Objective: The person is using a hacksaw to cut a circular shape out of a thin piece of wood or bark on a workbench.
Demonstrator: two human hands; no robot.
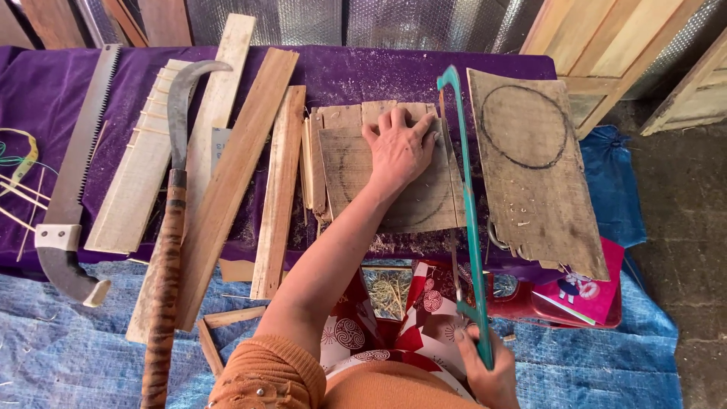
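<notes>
Left hand [399, 151] spread flat on board [356, 182] on purple table [45, 83]; right hand [488, 371] shut round saw [468, 212] at board's right edge; drawn circle not cut free; sawdust there, most cutting left.

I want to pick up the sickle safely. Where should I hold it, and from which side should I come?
Grip the sickle by its long striped handle, coming from the near end. The curved blade lies at the far end, beside the saw, so this keeps your fingers away from both edges.
</notes>
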